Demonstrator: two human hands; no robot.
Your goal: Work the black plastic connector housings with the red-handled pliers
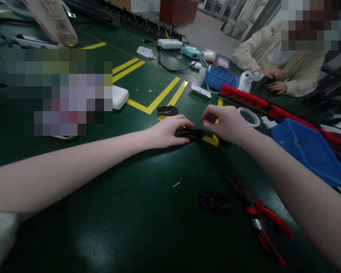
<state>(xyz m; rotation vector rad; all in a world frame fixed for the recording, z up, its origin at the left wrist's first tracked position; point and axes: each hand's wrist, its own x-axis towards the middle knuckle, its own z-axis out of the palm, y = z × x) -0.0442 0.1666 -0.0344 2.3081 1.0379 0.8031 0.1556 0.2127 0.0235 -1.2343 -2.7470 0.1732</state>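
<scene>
My left hand (167,131) rests on the dark green table (136,212), its fingers closed round a small black plastic part (191,134) that lies on a yellow floor-style line. My right hand (224,122) hovers just to the right of that part, thumb and forefinger pinched together near its end; whatever sits in the pinch is too small to make out. A second black part (167,110) lies just beyond my left hand. A third black part (214,201) lies nearer me, beside red-handled pliers (261,218).
A blue bin (309,151) stands at the right, a red rail (244,96) behind it, and a roll of tape (249,115). Another blue tray (220,77), white devices and cables lie farther back. Another person in a striped shirt (272,53) sits at the far right.
</scene>
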